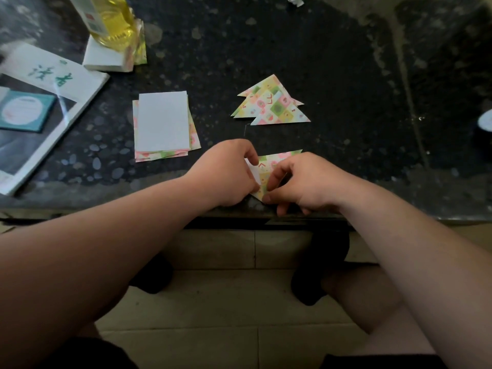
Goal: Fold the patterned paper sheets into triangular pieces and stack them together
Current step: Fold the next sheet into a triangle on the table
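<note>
A partly folded patterned paper sheet (269, 166) lies near the front edge of the dark table (346, 75). My left hand (229, 171) pinches its left side, where the white underside shows. My right hand (300, 182) pinches its lower right part with curled fingers; its pointed top right corner sticks out above my knuckles. Farther back lies a stack of folded triangular pieces (270, 103), fanned slightly. To the left sits a pile of unfolded rectangular sheets (163, 125), its top sheet white side up.
At the far left lie a white booklet (50, 83) with green characters and a teal notepad (25, 110). A yellow liquid bottle (109, 20) stands on a white block (105, 55). The floor and my dark shoes show below the table's edge.
</note>
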Motion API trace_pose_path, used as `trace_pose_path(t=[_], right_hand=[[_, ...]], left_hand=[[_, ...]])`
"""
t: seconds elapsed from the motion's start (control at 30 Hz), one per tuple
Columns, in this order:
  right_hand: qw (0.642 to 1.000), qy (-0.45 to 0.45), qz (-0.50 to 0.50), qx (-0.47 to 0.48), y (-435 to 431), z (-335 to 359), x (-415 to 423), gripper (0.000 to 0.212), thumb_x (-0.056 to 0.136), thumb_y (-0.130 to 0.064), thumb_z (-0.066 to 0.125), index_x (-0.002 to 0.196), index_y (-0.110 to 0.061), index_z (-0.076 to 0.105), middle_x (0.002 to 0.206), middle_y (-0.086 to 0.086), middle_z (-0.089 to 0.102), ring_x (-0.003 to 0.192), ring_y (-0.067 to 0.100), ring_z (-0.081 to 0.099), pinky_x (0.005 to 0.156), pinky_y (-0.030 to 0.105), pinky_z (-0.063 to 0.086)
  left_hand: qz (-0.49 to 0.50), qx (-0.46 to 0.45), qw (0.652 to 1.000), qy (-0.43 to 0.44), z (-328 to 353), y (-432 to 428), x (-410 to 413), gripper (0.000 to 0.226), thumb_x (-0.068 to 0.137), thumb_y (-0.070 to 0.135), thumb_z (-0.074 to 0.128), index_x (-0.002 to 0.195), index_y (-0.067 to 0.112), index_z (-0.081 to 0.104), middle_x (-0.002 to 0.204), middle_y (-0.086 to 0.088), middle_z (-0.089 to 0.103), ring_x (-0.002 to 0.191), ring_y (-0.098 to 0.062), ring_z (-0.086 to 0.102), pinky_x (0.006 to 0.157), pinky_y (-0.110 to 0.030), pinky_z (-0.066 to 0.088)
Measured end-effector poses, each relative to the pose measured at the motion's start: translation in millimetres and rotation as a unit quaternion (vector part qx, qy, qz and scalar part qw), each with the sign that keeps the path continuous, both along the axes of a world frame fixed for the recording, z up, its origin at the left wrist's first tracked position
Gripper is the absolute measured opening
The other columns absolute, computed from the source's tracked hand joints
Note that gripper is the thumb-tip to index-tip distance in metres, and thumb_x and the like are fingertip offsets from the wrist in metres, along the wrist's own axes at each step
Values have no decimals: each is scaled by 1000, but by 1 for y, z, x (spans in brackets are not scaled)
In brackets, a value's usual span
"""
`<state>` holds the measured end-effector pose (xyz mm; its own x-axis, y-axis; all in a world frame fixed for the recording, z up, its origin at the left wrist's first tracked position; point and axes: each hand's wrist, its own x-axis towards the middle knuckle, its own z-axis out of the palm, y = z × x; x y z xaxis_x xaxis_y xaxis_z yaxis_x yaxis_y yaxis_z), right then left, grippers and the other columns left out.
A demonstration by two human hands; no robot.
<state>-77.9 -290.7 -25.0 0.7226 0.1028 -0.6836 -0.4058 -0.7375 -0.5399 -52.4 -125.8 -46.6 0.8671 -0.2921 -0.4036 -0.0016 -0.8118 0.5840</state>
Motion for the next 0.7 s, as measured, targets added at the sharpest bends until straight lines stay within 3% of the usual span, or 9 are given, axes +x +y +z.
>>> trace_pose_path(t=[0.23, 0.53, 0.7], right_hand=[[999, 22, 19, -16, -1, -1, 3, 3, 90, -24, 79, 90, -22, 77, 68, 1, 76, 35, 4, 50, 38, 18, 36], [1000, 23, 10, -14, 0, -2, 4, 4, 88, -19, 81, 88, -18, 77, 65, 2, 75, 32, 3, 49, 34, 15, 34], [999, 23, 11, -19, 1, -3, 5, 5, 87, -19, 82, 88, -17, 77, 67, 3, 76, 33, 3, 50, 35, 16, 35]], left_hand=[[-2, 3, 1000, 4, -1, -1, 1, 35, 80, 23, 85, 98, 36, 58, 83, 13, 72, 83, -9, 67, 79, -33, 58], [-1, 4, 1000, 1, 0, -1, 0, 38, 80, 23, 85, 91, 40, 53, 92, 11, 70, 87, -12, 67, 72, -28, 54], [0, 6, 1000, -2, 1, 0, 0, 36, 80, 24, 85, 97, 37, 56, 92, 11, 71, 87, -13, 67, 79, -34, 58]])
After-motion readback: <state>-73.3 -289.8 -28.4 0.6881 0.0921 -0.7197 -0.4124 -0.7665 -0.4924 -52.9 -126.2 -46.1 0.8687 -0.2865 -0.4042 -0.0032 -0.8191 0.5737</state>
